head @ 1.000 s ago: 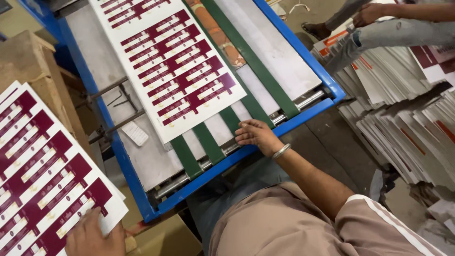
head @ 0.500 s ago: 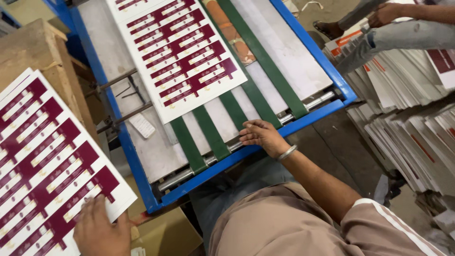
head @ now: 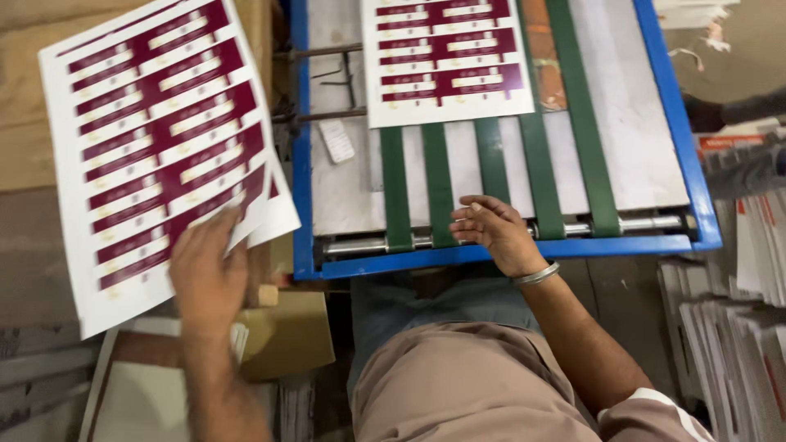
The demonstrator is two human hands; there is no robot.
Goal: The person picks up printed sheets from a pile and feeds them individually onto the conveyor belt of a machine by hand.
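My left hand lies flat on the near edge of a white sheet printed with maroon strips, the top of a stack at the left. Whether the fingers grip the sheet or only press on it I cannot tell. My right hand, with a metal bangle on the wrist, rests open on the near end of a blue-framed conveyor table, its fingers on the green belts. A second printed sheet lies further up the belts, apart from my right hand.
A small white tag lies on the table's grey plate. Stacks of white sheets stand at the right, where another person's sleeve shows. A brown cardboard box sits below the stack at the left.
The view has swung round and closer. My left hand has moved up onto the stack's top sheet. The sheet on the belts has moved further away. My right hand stays at the table's near edge.
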